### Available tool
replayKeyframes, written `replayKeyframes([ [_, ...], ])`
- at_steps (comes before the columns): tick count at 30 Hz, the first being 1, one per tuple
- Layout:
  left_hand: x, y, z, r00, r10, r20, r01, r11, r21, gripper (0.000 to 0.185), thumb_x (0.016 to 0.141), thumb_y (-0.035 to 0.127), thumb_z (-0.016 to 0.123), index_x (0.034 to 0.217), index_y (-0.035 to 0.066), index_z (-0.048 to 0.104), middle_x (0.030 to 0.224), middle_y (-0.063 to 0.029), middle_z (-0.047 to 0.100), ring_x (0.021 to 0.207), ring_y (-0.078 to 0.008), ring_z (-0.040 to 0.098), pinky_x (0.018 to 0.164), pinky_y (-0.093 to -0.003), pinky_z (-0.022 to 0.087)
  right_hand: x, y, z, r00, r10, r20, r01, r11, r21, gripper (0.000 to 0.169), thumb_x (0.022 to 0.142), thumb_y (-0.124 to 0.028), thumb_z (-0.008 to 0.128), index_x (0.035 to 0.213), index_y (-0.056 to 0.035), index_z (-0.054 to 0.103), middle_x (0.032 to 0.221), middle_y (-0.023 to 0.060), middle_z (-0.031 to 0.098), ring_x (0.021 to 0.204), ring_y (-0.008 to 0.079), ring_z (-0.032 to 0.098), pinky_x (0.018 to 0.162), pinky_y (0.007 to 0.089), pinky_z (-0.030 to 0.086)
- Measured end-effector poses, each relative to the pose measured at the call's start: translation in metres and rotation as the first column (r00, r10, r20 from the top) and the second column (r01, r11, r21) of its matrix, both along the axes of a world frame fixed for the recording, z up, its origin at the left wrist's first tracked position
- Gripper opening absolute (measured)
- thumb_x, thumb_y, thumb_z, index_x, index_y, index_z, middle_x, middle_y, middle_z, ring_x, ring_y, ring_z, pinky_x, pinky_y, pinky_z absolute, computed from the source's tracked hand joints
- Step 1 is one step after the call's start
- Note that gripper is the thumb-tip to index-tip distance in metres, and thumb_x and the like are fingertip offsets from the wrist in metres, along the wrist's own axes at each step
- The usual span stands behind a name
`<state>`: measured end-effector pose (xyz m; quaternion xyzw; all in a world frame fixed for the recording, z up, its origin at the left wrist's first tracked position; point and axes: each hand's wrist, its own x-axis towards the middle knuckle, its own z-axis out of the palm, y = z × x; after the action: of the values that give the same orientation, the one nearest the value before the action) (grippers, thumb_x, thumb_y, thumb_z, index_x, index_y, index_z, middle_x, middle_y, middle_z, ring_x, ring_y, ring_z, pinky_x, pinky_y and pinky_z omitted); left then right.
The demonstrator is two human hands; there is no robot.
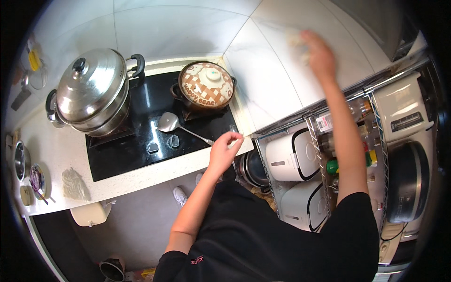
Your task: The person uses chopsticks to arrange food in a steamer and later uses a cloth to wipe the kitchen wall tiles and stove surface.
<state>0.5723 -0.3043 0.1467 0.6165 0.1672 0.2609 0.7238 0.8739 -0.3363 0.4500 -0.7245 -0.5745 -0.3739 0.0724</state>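
My right hand (pixel 320 58) is raised against the white tiled wall (pixel 271 70) on the right, blurred by motion. A pale, crumpled cloth or wipe (pixel 299 46) shows at its fingers, pressed to the tiles. My left hand (pixel 225 149) hovers over the front right corner of the black glass cooktop (pixel 141 155), thumb and fingers curled together, and I see nothing in it. Just left of it lies a metal spatula (pixel 171 123), its handle end near my wrist. A lidded pot with a bear pattern (pixel 201 84) sits on the right burner.
A large steel steamer pot (pixel 93 91) covers the left burner. On the counter lie a crumpled plastic bag (pixel 74 185) and bowls (pixel 37 179). To my right, a wire shelf (pixel 319 169) holds white bins (pixel 290 155), bottles and a dark appliance (pixel 407 181).
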Motion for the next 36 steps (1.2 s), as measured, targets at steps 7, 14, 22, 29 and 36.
replayKeyframes([
  [7, 0.039, 0.021, 0.041, 0.977, 0.067, 0.203, -0.067, 0.998, -0.006, 0.014, 0.099, 0.012, 0.067, 0.104, 0.000, 0.071, 0.112, -0.0097, 0.076, 0.098, -0.0142, 0.069, 0.091, -0.0307, 0.054, 0.125, 0.072, 0.063, 0.644, -0.407, 0.647, 0.470, 0.879, 0.085, 0.047, 0.099, -0.001, 0.047, 0.144, -0.0080, 0.059, 0.155, 0.0066, 0.055, 0.149, 0.0241, 0.043, 0.126, 0.0400, 0.031],
  [14, 0.057, 0.011, 0.013, 0.988, 0.050, 0.148, -0.021, 0.981, -0.193, 0.015, 0.097, 0.017, 0.069, 0.103, 0.003, 0.071, 0.111, -0.0098, 0.076, 0.105, -0.0243, 0.070, 0.095, -0.0343, 0.052, 0.192, 0.193, 0.005, 0.557, -0.417, 0.718, 0.495, 0.861, 0.116, 0.046, 0.104, -0.011, 0.041, 0.147, 0.0009, 0.051, 0.156, 0.0158, 0.051, 0.144, 0.0334, 0.046, 0.123, 0.0445, 0.033],
  [22, 0.068, 0.043, -0.003, 0.972, 0.215, 0.095, -0.186, 0.950, -0.250, 0.012, 0.097, 0.014, 0.069, 0.102, 0.003, 0.072, 0.109, -0.0084, 0.076, 0.100, -0.0218, 0.070, 0.092, -0.0329, 0.053, 0.165, 0.206, -0.207, 0.917, -0.116, 0.382, 0.269, 0.887, -0.376, 0.027, 0.091, -0.007, 0.054, 0.112, 0.0056, 0.065, 0.114, 0.0210, 0.066, 0.103, 0.0330, 0.062, 0.094, 0.0420, 0.052],
  [29, 0.041, 0.054, -0.008, 0.967, 0.247, 0.061, -0.222, 0.936, -0.274, 0.012, 0.099, 0.009, 0.067, 0.104, -0.001, 0.070, 0.114, -0.0095, 0.075, 0.101, -0.0138, 0.069, 0.094, -0.0297, 0.054, 0.121, 0.167, -0.216, 0.869, -0.387, -0.309, -0.035, 0.574, -0.818, 0.022, 0.092, -0.017, 0.059, 0.102, -0.0084, 0.078, 0.106, 0.0153, 0.075, 0.100, 0.0296, 0.071, 0.090, 0.0435, 0.055],
  [36, 0.042, 0.055, -0.007, 0.961, 0.277, 0.026, -0.265, 0.942, -0.207, 0.010, 0.098, 0.008, 0.067, 0.102, -0.002, 0.069, 0.112, -0.0092, 0.075, 0.100, -0.0156, 0.069, 0.093, -0.0311, 0.054, 0.111, 0.286, -0.056, 0.911, 0.399, 0.108, -0.413, 0.876, 0.249, 0.045, 0.089, 0.006, 0.051, 0.125, -0.0097, 0.073, 0.127, 0.0122, 0.073, 0.120, 0.0321, 0.067, 0.101, 0.0391, 0.052],
])
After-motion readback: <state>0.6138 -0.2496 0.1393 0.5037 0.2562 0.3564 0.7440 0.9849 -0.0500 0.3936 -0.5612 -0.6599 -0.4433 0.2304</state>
